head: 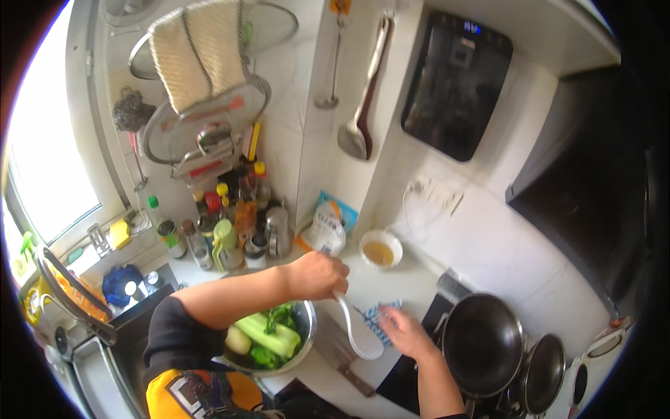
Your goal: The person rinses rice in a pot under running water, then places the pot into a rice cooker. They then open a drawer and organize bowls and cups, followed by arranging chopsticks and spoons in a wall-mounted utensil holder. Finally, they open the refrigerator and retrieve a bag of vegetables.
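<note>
My left hand grips the handle of a white rice paddle, its ribbed blade hanging down over the counter. My right hand is at a blue-and-white patterned cloth or packet, fingers over its edge; whether they pinch it is unclear. Under my left forearm stands a metal bowl with celery stalks, leafy greens and a pale round vegetable. A knife with a brown handle lies between the bowl and my right hand.
Two dark pans sit on the stove at right. A white bowl of yellowish liquid stands near the wall, beside a plastic bag. Several condiment bottles crowd the back corner. The sink is at left.
</note>
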A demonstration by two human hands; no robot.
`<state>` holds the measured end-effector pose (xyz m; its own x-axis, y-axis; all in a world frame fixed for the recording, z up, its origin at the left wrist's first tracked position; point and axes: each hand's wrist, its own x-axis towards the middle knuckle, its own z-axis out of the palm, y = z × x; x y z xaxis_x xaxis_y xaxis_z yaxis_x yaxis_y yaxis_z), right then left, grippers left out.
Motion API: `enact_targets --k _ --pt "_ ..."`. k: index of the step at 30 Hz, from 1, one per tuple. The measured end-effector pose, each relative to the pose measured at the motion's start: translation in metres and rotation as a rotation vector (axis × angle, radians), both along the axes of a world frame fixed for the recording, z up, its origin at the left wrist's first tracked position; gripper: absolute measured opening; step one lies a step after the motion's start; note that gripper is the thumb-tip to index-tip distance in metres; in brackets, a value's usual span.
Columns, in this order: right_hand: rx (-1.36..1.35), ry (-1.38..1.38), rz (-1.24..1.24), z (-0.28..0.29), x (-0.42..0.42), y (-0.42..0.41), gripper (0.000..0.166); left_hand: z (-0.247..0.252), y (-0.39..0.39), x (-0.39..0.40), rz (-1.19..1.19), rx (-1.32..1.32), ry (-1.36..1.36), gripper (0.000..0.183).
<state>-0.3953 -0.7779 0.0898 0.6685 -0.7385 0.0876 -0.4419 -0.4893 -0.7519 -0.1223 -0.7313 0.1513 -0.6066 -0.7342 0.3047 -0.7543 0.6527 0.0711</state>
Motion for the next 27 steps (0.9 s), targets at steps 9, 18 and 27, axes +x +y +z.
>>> enact_targets --k 9,18,27 --pt "0.295 0.006 0.137 0.051 0.066 -0.011 0.02 0.059 0.066 0.065 0.311 -0.418 0.278 0.034" --pt "-0.129 -0.475 -0.234 0.213 0.174 -0.127 0.031 0.017 0.102 0.116 0.63 0.605 1.029 0.036" --pt "-0.217 -0.655 -0.339 0.296 0.274 -0.164 0.031 -0.009 0.117 0.136 0.493 0.706 1.396 0.027"
